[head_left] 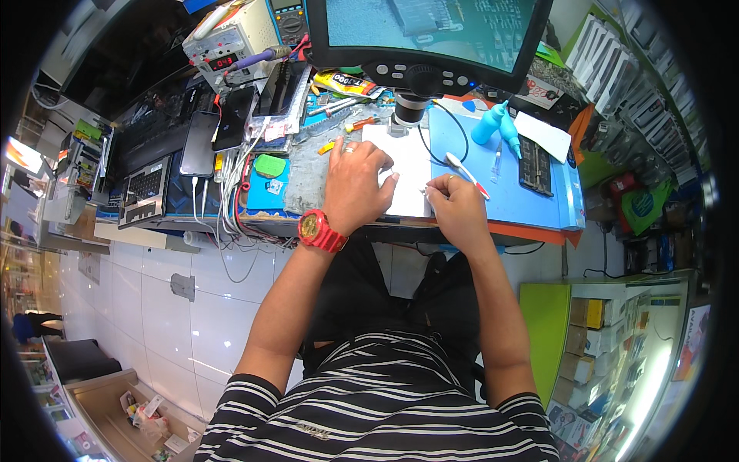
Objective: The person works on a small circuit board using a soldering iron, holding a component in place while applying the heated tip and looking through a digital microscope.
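My left hand (pixel 359 183), with a red watch (pixel 319 231) at its wrist, rests at the left edge of a white sheet (pixel 408 203). Its thumb and bent forefinger are apart, and nothing shows between them. Over the sheet's right edge, my right hand (pixel 459 206) is closed in a pinch on something small and pale, too tiny to make out. Beyond both hands, the lens of a digital microscope (pixel 410 109) stands above a small metal piece (pixel 397 130) on the sheet. Its screen (pixel 431 31) shows an enlarged grey part against blue-green.
On the blue mat (pixel 454 189) at right lie a white-and-red pen (pixel 467 175), blue squeeze bottles (pixel 488 125) and a dark circuit board (pixel 535 165). Leftward are phones (pixel 198 145), white cables (pixel 235 173), a green lump (pixel 270 165) and a power supply (pixel 223 54).
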`<state>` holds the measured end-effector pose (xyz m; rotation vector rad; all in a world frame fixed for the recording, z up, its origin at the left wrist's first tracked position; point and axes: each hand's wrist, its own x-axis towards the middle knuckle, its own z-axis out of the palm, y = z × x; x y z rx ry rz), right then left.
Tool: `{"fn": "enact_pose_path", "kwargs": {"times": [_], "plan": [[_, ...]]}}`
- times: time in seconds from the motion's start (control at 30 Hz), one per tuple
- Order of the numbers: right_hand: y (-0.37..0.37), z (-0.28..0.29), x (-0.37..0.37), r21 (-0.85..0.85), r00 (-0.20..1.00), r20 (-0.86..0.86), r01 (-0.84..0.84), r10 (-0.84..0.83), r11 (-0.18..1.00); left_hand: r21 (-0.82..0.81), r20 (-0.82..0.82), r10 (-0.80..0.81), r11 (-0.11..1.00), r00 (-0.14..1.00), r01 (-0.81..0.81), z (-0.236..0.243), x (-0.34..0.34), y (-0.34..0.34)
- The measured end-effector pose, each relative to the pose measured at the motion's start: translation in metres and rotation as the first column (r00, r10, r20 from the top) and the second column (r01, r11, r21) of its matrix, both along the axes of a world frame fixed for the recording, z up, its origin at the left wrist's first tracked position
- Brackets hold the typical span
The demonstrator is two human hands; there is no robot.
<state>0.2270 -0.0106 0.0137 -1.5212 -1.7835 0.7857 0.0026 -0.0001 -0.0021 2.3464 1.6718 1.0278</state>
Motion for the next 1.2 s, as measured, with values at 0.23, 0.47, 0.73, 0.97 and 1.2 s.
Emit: {"fn": "enact_pose_path", "kwargs": {"times": [0.23, 0.47, 0.73, 0.97, 1.2], "plan": [[-0.001, -0.007, 0.006, 0.007, 0.989, -0.15, 0.019, -0.017, 1.0, 0.015, -0.009, 0.003, 1.0, 1.0, -0.003, 0.002, 0.002, -0.001], [0.002, 0.004, 0.002, -0.062, 1.0, -0.003, 0.0, 0.0, 0.998, 0.017, -0.007, 0.004, 1.0, 1.0, -0.004, 0.0, 0.001, 0.0], [0.006, 0.0, -0.002, -0.015, 1.0, 0.01, -0.016, 0.016, 1.0, 0.01, -0.009, 0.002, 1.0, 1.0, -0.002, 0.0, 0.0, 0.001], [0.007, -0.002, -0.002, -0.015, 1.0, 0.0, -0.004, 0.004, 1.0, 0.032, 0.0, 0.003, 0.999, 1.0, -0.003, -0.001, 0.0, 0.0], [0.005, 0.005, -0.001, -0.051, 1.0, -0.01, -0.003, 0.002, 0.999, 0.036, 0.006, 0.001, 0.999, 1.0, -0.002, -0.003, -0.001, 0.001]]}}
